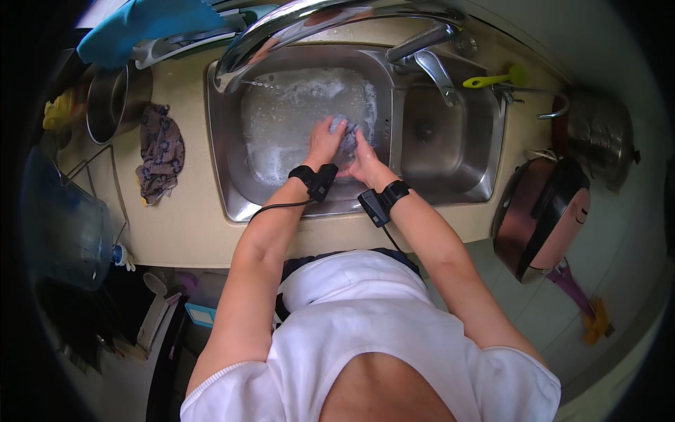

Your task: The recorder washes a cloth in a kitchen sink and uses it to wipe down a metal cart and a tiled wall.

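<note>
My left hand [322,139] and my right hand [366,160] meet over the larger bowl of a stainless steel double sink [228,158]. Between them is a bunched, wet grey cloth [347,138], gripped from both sides. Cloudy water [295,116] with patches of white suds lies in this bowl, below and around the hands. A thin stream falls from the curved chrome faucet spout [295,24] at the bowl's far left. How deep the cloth's lower end hangs cannot be told. Each wrist carries a black strapped device with a cable.
The smaller sink bowl [427,142] is at right, below the faucet lever [435,74]. A patterned cloth [161,153], a steel pot [108,103] and a large clear-blue water bottle [68,221] stand left. A lime-green brush [488,80] and a pink-and-black appliance [543,216] are right.
</note>
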The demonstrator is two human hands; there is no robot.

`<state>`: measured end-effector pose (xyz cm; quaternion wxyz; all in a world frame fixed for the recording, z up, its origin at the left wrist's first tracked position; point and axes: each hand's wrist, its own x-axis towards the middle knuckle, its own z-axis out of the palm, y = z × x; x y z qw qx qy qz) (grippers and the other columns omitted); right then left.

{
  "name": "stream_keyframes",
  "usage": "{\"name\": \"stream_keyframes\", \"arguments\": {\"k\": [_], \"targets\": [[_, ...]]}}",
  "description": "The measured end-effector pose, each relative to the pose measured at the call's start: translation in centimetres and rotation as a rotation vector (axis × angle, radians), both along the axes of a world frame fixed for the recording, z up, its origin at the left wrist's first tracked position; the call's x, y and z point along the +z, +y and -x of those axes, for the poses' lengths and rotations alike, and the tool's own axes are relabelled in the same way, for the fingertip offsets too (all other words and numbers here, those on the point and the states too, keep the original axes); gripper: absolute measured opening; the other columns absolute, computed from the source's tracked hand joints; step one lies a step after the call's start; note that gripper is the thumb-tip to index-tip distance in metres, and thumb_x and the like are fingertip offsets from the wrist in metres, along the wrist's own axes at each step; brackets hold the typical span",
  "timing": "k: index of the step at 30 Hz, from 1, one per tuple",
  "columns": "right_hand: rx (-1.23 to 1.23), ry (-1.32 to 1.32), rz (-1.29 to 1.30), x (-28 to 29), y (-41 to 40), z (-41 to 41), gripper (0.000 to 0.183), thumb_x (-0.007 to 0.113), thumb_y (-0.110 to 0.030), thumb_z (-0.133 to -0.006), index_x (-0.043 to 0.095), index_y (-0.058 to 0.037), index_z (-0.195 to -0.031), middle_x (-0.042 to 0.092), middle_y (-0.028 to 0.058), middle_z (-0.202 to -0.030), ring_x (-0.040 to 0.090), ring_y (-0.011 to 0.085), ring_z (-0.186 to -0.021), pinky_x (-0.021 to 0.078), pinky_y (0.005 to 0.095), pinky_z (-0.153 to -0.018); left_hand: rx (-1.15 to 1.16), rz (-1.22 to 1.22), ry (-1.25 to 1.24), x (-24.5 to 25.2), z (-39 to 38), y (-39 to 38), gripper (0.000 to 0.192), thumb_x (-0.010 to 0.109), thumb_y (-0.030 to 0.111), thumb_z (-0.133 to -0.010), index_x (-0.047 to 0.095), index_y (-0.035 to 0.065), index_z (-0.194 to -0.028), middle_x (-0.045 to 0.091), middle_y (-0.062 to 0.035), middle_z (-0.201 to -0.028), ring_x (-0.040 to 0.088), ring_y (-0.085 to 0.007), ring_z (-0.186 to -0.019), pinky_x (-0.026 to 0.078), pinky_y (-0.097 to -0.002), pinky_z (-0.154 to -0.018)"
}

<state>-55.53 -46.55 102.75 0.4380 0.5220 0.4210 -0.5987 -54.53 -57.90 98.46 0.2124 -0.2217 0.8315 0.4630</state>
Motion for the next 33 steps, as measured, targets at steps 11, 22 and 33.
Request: {"name": "stream_keyframes", "arguments": {"k": [11, 22, 33], "targets": [[-0.044, 0.293, 0.139, 0.1, 1.2, -0.6, 0.049, 0.042, -0.047, -0.088, 0.051, -0.0054, -0.113, 0.056, 0.0118, -0.109, 0.054, 0.0231, -0.102, 0.0444, 0.0396, -0.086, 0.150, -0.667, 0.150, 7.0, -0.4, 2.3, 0.026, 0.055, 0.024, -0.086, 0.059, 0.0008, -0.075, 0.053, -0.0022, -0.063, 0.045, -0.0087, -0.061, 0.038, -0.0274, -0.053], [-0.100, 0.225, 0.352, -0.3, -2.3, -1.2, 0.031, 0.043, -0.023, -0.091, 0.053, 0.0034, -0.103, 0.061, 0.0111, -0.096, 0.062, 0.0223, -0.088, 0.0494, 0.0364, -0.080, -0.015, 0.317, -0.072, -1.1, -0.8, -5.9, 0.048, 0.045, 0.044, -0.087, 0.058, -0.0013, -0.096, 0.057, -0.0261, -0.097, 0.057, -0.0403, -0.090, 0.044, -0.0474, -0.076], [0.142, 0.111, -0.081, -1.3, 0.4, -0.7, 0.078, 0.050, -0.046, -0.083, 0.000, -0.0337, -0.142, 0.001, 0.0056, -0.149, 0.006, 0.0439, -0.132, 0.0213, 0.0667, -0.093, 0.127, 0.456, -0.270, 0.0, -1.6, -4.3, 0.056, 0.040, 0.052, -0.087, 0.039, 0.0184, -0.131, 0.026, -0.0291, -0.135, 0.028, -0.0495, -0.121, 0.027, -0.0563, -0.098]]}}
